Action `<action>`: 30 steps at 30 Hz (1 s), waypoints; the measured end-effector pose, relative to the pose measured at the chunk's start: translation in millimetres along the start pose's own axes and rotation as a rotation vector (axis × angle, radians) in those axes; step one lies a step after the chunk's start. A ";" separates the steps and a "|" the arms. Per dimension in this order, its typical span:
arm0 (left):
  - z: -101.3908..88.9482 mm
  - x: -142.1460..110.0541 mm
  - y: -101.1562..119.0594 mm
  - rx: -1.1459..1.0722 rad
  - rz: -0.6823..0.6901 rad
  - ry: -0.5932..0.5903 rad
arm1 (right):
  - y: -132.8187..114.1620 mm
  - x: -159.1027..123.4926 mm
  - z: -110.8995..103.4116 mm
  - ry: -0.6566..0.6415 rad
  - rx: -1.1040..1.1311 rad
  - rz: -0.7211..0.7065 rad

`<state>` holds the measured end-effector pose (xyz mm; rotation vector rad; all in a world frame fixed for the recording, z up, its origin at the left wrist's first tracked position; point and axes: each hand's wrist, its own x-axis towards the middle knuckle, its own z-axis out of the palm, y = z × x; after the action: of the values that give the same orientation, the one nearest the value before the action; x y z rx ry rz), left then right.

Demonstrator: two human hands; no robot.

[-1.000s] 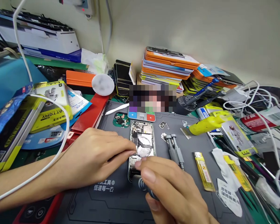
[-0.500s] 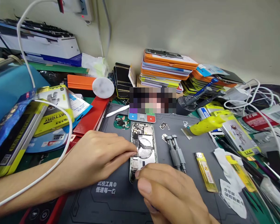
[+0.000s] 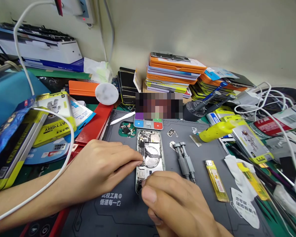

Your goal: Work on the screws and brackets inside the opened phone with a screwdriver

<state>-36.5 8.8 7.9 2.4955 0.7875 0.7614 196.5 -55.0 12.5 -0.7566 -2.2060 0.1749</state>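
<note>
Wht cable [image 3: 72, 133] across L forearm [image 3: 69, 181]; screwdrivers [image 3: 186, 163], lighter [image 3: 217, 182] R of phone [image 3: 150, 156].

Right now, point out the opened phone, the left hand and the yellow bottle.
Opened phone [image 3: 151, 158], head view: round silvery area mid-body.
Left hand [image 3: 105, 160], head view: back of the hand.
Yellow bottle [image 3: 213, 132], head view: middle of its body.
</note>
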 end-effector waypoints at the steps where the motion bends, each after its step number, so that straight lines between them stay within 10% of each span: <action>1: -0.1 0.0 0.1 -0.001 0.000 0.002 | 0.1 -0.6 -0.1 -0.003 0.004 0.003; 18: -2.7 0.6 -3.1 -0.096 0.068 0.019 | 4.3 -15.2 2.3 -0.027 0.143 0.038; 25: -4.4 3.9 -5.1 -0.211 0.045 -0.002 | -0.3 -11.4 1.0 0.466 0.495 0.557; 30: -4.6 3.7 -3.4 -0.160 0.058 -0.039 | 3.2 -3.2 4.0 0.440 0.600 0.702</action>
<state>-38.0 14.7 11.0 2.3907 0.6176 0.7617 196.7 -53.8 6.7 -1.0582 -1.2942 0.8806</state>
